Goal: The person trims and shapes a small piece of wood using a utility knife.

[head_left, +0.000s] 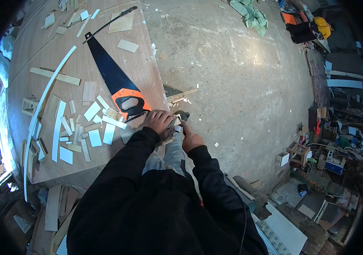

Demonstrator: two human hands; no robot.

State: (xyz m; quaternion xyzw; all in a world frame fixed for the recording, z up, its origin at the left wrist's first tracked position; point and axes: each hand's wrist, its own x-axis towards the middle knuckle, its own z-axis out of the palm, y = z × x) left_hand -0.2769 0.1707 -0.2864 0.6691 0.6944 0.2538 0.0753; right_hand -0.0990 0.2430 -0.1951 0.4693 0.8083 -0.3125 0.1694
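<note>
The left hand (160,121) is laid palm down, fingers curled, over a small piece of wood (175,122) at the near right corner of a plywood board (75,63), and the piece is pressed there beneath it. The right hand (191,139) is closed into a fist just beside the piece, on its right; what is gripped in it cannot be made out, since the thing is hidden by the fingers. Both forearms are covered by black sleeves, and a grey trouser leg (171,155) is seen between them. Just left of the left hand, a handsaw (115,80) with a black blade and an orange handle is laid flat on the board, its handle nearest the hand. Pale wood offcuts (92,127) are scattered over the board to the left, and a long curved white strip (47,93) is stretched along its far side. To the right, a bare concrete floor (241,76) is spread, with a crumpled green cloth (251,15) lying far off on it
</note>
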